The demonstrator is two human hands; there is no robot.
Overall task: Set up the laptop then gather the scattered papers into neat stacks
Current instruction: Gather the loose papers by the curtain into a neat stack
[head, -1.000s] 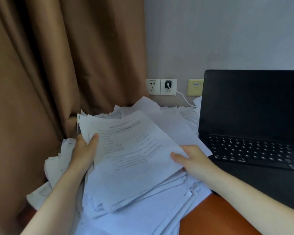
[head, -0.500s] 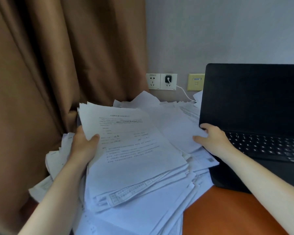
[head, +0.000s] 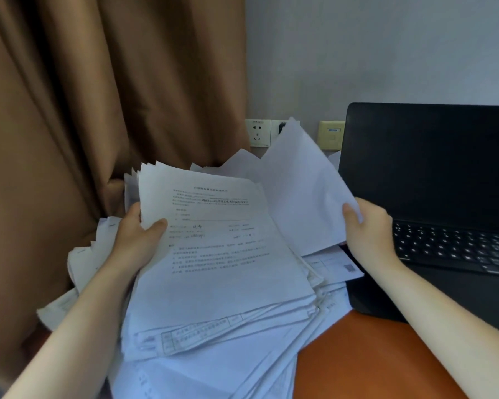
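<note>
Brown curtain (head: 84,110) fills the left half of the view and hangs down behind the work area. Next in size, the laptop (head: 429,168) stands open at the right on the tabletop (head: 357,370), with its screen dark and its keyboard (head: 455,249) exposed. Set-up appears done as far as opening goes; whether the machine is powered cannot be told. The scattered papers (head: 213,375) lie in a deep, uneven heap between curtain and laptop. Their edges are fanned, and some sheets are tucked against the laptop's left side. On top of that heap a printed stack (head: 228,269) is raised at its far end, its edges roughly but not fully aligned. A single blank-looking sheet (head: 306,197) stands lifted to the right of it, its upper corner covering part of the wall sockets (head: 258,133). The left hand (head: 140,240) grips the stack's upper left edge, thumb on the printed face and fingers hidden beneath. The right hand (head: 369,228) pinches the lower right edge of the loose sheet, just in front of the keyboard. Assessment: the step in hand is gathering, with one sheet about to join the held stack. The next move calls for bringing the sheet across and laying it square on the stack's top face. The left grip should not slacken, as the lower sheets look liable to slide.
</note>
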